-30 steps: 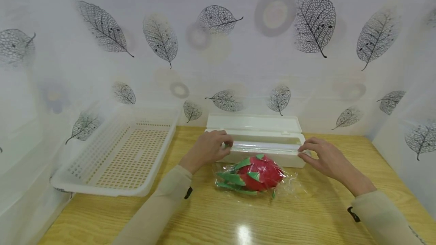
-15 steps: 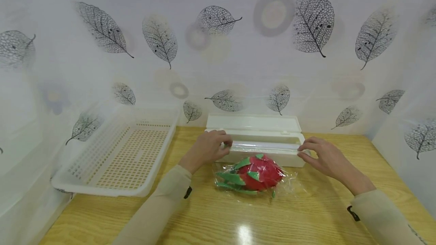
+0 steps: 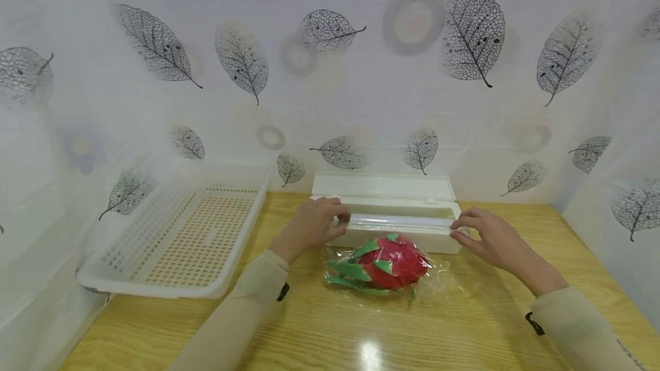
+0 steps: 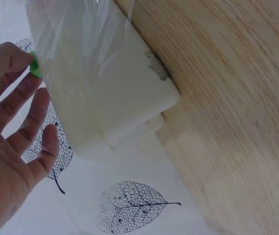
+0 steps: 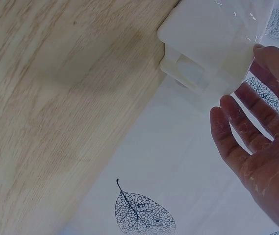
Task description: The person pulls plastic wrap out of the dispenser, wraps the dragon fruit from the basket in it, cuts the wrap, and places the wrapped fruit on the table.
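Observation:
In the head view a white cling film box (image 3: 397, 240) lies with its lid (image 3: 382, 186) raised and a film roll (image 3: 402, 220) inside. My left hand (image 3: 316, 223) is at its left end; the left wrist view shows thumb and forefinger pinching a small green slide cutter (image 4: 35, 66) on the box's edge. My right hand (image 3: 492, 239) pinches the cling film (image 5: 249, 29) at the right end between thumb and forefinger, its other fingers spread. In front of the box rests a red dragon fruit (image 3: 397, 262) with green scales, wrapped in clear film.
A white perforated plastic basket (image 3: 216, 279) stands on the left of the wooden table (image 3: 340, 342). Behind and at both sides hangs a white leaf-patterned sheet (image 3: 361, 96), close behind the box's raised lid.

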Demonstrator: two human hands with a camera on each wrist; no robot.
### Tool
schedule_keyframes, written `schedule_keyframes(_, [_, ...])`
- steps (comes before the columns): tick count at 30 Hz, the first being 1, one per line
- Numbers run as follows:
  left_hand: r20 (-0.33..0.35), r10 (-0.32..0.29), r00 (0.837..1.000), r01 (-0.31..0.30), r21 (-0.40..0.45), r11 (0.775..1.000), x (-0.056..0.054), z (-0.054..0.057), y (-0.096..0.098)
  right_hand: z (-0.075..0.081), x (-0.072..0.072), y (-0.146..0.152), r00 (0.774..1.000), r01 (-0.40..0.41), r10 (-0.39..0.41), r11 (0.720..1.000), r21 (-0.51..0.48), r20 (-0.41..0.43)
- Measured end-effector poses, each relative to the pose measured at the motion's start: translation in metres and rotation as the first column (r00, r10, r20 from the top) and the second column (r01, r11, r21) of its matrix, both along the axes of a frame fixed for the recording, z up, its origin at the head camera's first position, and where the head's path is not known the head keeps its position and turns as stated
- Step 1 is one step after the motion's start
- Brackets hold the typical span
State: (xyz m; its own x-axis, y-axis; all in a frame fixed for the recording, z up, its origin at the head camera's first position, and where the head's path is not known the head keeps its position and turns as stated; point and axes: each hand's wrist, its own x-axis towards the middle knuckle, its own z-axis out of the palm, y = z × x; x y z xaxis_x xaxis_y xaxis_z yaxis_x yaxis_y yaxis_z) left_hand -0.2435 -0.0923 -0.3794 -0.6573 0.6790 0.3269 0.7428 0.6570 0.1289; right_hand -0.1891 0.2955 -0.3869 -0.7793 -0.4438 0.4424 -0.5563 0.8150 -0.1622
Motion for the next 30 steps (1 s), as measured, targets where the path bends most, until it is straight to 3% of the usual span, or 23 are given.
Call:
schedule_keyframes(18, [-0.023,-0.007,1.0,0.008,0.025,1.0,0.0021,0.0004,-0.0045,-0.0001,0.0013,0.0006,0.999,0.02,-0.02,1.0,0.0,0.032])
schedule_keyframes(30, [-0.019,0.004,1.0,-0.004,0.024,1.0,0.0012,-0.0019,-0.0079,-0.0012,0.0003,0.0006,1.0,0.011,-0.011,1.0,0.001,0.004])
